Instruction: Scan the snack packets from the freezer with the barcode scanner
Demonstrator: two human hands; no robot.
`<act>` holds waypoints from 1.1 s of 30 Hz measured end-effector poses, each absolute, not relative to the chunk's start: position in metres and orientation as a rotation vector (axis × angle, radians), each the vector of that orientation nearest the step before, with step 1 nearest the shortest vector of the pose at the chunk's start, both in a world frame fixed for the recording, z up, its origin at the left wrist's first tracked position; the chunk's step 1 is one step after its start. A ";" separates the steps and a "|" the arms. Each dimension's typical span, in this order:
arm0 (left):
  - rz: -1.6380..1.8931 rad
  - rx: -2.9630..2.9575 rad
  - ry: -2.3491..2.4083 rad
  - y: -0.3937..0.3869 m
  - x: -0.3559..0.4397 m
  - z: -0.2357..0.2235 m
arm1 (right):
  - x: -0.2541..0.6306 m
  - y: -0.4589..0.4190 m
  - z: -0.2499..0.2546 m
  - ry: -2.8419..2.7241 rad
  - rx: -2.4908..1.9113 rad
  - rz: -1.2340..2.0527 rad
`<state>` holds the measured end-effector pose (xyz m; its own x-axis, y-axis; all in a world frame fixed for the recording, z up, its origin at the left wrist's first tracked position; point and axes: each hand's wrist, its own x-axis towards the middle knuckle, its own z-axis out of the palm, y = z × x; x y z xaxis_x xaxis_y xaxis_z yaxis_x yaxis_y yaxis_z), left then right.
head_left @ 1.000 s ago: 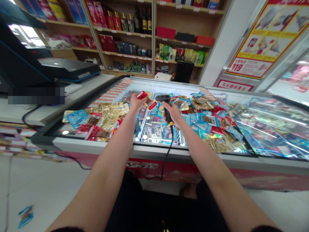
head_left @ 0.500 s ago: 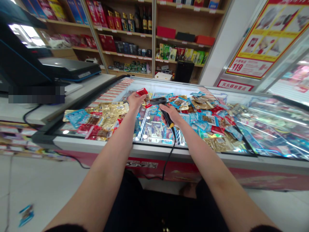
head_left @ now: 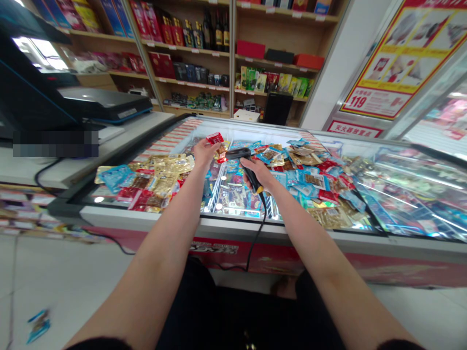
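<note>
Over the glass top of the chest freezer [head_left: 241, 224], my left hand [head_left: 205, 151] pinches a small red snack packet [head_left: 215, 139]. My right hand [head_left: 258, 171] is wrapped round the handle of a black barcode scanner [head_left: 251, 175]. The scanner's head points left at the packet, close to it, and a reddish glow shows on the packet's lower part. From the yellow-tipped handle a black cable hangs down over the freezer's front. To the left lies a heap of gold, red and blue packets [head_left: 164, 172]; a larger mixed heap [head_left: 310, 177] spreads to the right.
A counter [head_left: 47, 163] with a black machine [head_left: 105, 104] stands at the left. Shelves [head_left: 189, 47] of bottles and boxes rise behind the freezer. A blue packet [head_left: 38, 325] lies on the floor at lower left. A fire-safety poster [head_left: 397, 63] hangs at the right.
The scanner's head has tilted slightly, and a reddish glow now shows on the packet. Both hands stay almost in place, still holding the packet and the scanner.
</note>
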<state>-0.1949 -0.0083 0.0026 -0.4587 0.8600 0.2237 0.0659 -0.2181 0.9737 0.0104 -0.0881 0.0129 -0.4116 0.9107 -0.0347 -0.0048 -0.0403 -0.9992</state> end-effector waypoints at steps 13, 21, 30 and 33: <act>1.734 1.184 1.474 -0.007 -0.195 0.000 | 0.011 -0.091 0.017 -1.502 -0.994 1.552; 1.719 1.193 1.492 -0.003 -0.197 -0.002 | 0.011 -0.092 0.017 -1.528 -0.976 1.536; 1.731 1.202 1.470 -0.005 -0.195 -0.001 | 0.011 -0.092 0.015 -1.519 -0.980 1.558; 1.735 1.198 1.443 -0.005 -0.195 -0.002 | 0.012 -0.091 0.015 -1.518 -0.980 1.555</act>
<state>-0.1948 -0.0049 -0.0019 -0.4300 0.8612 0.2711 0.1095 -0.2483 0.9625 0.0118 -0.0915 0.0152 -0.4346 0.9003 -0.0255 0.0042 -0.0262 -0.9996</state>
